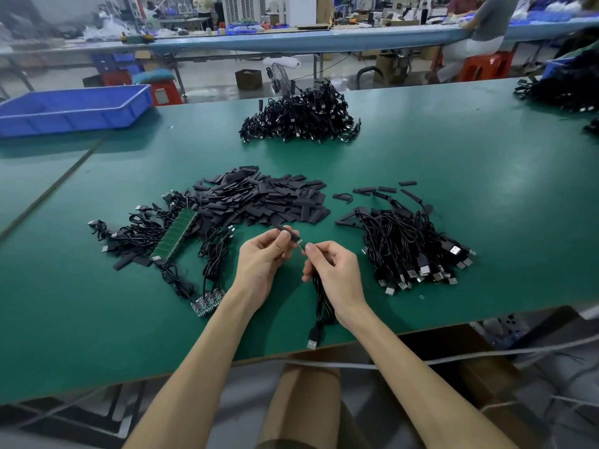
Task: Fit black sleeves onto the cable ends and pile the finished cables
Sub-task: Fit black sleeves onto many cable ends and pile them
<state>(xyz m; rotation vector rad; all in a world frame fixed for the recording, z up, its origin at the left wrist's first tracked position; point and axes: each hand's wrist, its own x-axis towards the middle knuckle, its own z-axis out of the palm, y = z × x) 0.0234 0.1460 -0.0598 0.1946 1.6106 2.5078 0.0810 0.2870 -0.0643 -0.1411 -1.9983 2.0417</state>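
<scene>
Pinching a black sleeve, left hand; right hand apparently pinching cable end.

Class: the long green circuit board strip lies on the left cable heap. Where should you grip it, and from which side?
Probably at its middle, pinching the two long edges of the green strip from above. It is long, narrow and lies across tangled cables, so an end grip might let it tip.

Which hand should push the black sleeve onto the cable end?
Left, probably. The left hand pinches the sleeve, whose tip sits close to the cable end. The right hand pinches that cable end, so it can only hold it in place.
</scene>
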